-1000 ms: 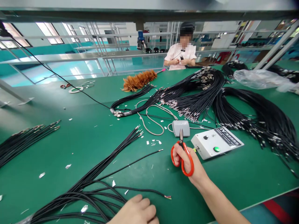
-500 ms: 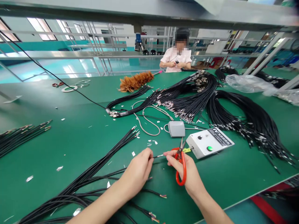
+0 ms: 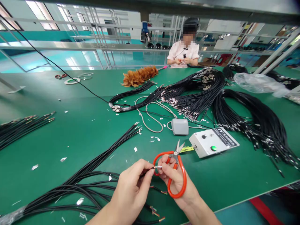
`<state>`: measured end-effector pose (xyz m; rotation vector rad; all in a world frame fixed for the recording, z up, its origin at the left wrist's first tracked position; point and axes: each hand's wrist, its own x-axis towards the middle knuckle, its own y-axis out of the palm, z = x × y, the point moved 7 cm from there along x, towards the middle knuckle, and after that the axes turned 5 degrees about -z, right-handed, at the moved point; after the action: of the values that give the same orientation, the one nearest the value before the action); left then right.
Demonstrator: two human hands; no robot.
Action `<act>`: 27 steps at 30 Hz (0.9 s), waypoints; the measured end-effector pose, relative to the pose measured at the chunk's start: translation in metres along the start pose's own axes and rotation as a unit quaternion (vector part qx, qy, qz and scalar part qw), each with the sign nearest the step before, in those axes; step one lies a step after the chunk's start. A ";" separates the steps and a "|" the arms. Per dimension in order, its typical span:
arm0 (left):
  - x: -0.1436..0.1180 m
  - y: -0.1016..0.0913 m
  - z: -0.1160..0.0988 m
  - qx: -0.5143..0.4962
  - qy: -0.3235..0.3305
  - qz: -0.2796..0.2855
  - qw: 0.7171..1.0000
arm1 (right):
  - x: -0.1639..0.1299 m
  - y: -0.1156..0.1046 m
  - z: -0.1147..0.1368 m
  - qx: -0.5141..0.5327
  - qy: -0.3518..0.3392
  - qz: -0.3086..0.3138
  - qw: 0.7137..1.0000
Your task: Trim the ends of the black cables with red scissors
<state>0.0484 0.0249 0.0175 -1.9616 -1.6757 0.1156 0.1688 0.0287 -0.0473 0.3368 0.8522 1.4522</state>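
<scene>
Here, cable end point(image 3: 157, 167) seemingly between left hand point(image 3: 133, 187), right hand point(image 3: 178, 184)

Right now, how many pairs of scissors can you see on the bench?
2. The orange-handled scissors are in the right hand, beside the left hand pinching a black cable. A second red-handled pair lies far left by the tape roll. Others may be hidden.

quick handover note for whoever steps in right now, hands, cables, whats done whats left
Left hand: pinches one black cable near its silver end.
Right hand: red scissors looped on its fingers, blades open, fingertips at the same cable tip.
Loose cable bundle lies front left on the green table; the grey control box sits to the right.
Done: cable picked up.
Left: no cut at the tip visible yet; rest of bundle untouched.
</scene>
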 end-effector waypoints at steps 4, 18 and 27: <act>-0.003 -0.002 0.005 -0.031 -0.021 -0.025 0.999 | -0.004 -0.006 -0.010 -0.006 0.015 -0.032 0.999; -0.008 -0.010 -0.002 0.039 0.032 -0.083 0.995 | -0.002 0.004 -0.006 0.018 0.021 -0.013 1.000; -0.006 -0.003 0.012 -0.060 -0.087 -0.039 0.994 | -0.003 0.000 -0.002 -0.039 -0.037 -0.053 0.997</act>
<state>0.0391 0.0233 0.0072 -2.0208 -1.9094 0.1639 0.1678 0.0253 -0.0475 0.2798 0.7404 1.3620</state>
